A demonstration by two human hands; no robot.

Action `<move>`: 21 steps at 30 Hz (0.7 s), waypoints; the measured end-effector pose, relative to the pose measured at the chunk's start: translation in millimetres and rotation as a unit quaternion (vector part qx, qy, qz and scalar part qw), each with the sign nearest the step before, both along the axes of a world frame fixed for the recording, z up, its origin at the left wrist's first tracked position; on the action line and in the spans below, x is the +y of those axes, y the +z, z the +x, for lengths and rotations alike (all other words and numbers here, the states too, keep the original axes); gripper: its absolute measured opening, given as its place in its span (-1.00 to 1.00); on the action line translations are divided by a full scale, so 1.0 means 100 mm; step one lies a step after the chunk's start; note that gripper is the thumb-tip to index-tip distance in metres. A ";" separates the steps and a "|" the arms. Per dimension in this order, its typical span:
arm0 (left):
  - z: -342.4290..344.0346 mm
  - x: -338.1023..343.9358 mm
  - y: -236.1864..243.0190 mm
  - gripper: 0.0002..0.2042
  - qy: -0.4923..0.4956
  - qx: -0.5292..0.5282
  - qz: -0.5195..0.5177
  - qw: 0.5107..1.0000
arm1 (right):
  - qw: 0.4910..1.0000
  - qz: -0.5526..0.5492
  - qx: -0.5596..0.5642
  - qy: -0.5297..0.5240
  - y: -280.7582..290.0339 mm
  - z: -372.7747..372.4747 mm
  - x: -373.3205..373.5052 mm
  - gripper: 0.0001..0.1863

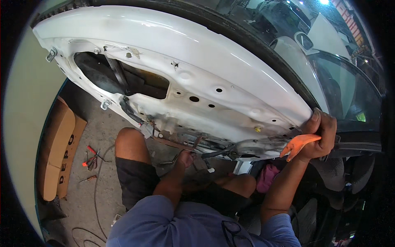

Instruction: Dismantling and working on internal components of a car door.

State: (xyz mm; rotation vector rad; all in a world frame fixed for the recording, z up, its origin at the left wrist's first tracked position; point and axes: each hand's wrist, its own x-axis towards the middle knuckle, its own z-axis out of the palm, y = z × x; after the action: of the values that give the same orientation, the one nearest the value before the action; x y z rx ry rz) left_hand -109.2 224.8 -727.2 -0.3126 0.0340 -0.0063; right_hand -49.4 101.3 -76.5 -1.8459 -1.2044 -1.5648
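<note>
A white car door panel (185, 78), bare of its trim, stretches across the view in front of me. My left hand (187, 158) is closed at its lower edge, beside a brown strip (175, 142) and a dark wiring harness (218, 153). What those fingers hold is too small to make out. At the door's right end, my right hand (325, 133) has its fingers bent round the corner. A thin orange flexible piece (299, 145) sticks out from this hand toward the door. Its kind is not clear.
A cardboard box (61, 152) stands at the left, by a pale panel (24, 111). Red-handled pliers (92, 158), a screwdriver (87, 178) and a cable (96, 201) lie on the concrete floor. Something pink (267, 178) sits near my knee. Window glass (349, 82) rises at the right.
</note>
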 end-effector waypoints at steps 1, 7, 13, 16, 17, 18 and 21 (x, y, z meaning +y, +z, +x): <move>0.00 0.00 0.00 -0.82 -0.003 0.043 0.025 0.999 | 1.000 -0.002 -0.005 0.002 0.00 0.01 0.00 -0.96; -0.08 0.04 0.12 -0.82 -0.017 0.127 0.100 0.987 | 1.000 -0.002 -0.008 0.005 0.01 -0.01 0.02 -0.97; -0.09 0.06 0.38 -0.78 -0.036 0.116 0.149 0.981 | 1.000 -0.007 -0.023 0.011 0.00 0.03 -0.01 -0.98; -0.13 0.16 0.22 -0.76 -0.061 0.052 0.116 0.990 | 1.000 -0.004 -0.017 0.012 0.02 0.01 0.02 -0.97; -0.14 0.19 0.15 -0.75 -0.075 0.018 0.099 0.992 | 1.000 -0.003 -0.014 0.011 0.02 0.00 0.03 -0.97; -0.15 0.21 0.09 -0.74 -0.089 -0.015 0.082 0.993 | 1.000 -0.002 -0.011 0.010 0.03 -0.01 0.04 -0.97; -0.24 0.21 0.10 -0.75 -0.088 -0.014 0.084 0.992 | 1.000 -0.007 -0.016 0.007 0.02 0.02 0.01 -0.96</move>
State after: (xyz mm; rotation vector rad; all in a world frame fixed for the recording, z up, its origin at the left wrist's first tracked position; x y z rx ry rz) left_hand -133.4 245.9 -717.1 -0.1406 0.0339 -0.1828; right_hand -47.8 102.0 -74.6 -1.8241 -1.2436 -1.5880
